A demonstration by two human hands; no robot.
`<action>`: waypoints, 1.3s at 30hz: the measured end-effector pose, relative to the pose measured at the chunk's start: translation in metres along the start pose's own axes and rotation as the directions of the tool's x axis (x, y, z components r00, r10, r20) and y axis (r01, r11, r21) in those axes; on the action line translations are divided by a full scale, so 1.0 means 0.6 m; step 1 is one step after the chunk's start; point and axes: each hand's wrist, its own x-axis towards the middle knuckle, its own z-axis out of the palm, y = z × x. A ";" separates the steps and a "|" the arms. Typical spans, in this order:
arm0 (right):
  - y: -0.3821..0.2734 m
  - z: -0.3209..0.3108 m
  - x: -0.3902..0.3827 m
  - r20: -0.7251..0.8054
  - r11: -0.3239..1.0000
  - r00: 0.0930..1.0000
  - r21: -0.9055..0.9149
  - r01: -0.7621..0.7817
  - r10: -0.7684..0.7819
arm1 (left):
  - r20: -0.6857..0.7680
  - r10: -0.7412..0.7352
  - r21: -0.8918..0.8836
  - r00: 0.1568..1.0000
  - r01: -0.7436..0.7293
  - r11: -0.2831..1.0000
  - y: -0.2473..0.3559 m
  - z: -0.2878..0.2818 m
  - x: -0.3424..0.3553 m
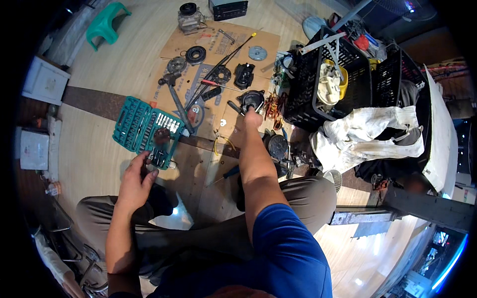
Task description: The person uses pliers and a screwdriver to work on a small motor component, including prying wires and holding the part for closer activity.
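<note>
My right hand [252, 117] reaches out to a black round housing [248, 98] on the cardboard sheet, its fingers closed at the housing's near edge on something I cannot make out; a metal tool [259, 108] lies beside them. My left hand [137, 179] is at the near edge of an open teal socket case [130, 126], fingers loosely curved and thumb apart, with nothing visible in it. A hammer [179, 99], long black rods [208, 79], a red screwdriver [213, 83], yellow-handled pliers [221, 144] and several dark parts [243, 74] lie on the cardboard [174, 44].
Black crates [305, 94] with white cloth garments [357, 139] and a white panel [439, 139] stand right. A green stool [102, 25] is upper left, a compressor-like part [189, 21] and grey box [228, 9] behind. A dark round part [276, 146] sits beside my right forearm.
</note>
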 end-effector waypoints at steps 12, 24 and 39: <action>0.017 0.028 0.044 -0.150 0.993 0.987 0.088 0.073 -0.060 | 0.025 0.013 0.045 1.000 -0.014 0.999 -0.007 0.003 0.006; 0.055 0.060 0.072 -0.165 0.860 0.980 0.510 -0.011 0.111 | 0.053 0.003 0.052 0.999 -0.006 0.999 -0.002 0.001 0.000; 0.021 -0.023 -0.005 0.182 0.701 0.969 0.669 -0.248 0.169 | 0.066 0.052 0.076 0.996 -0.057 0.995 0.006 0.003 -0.006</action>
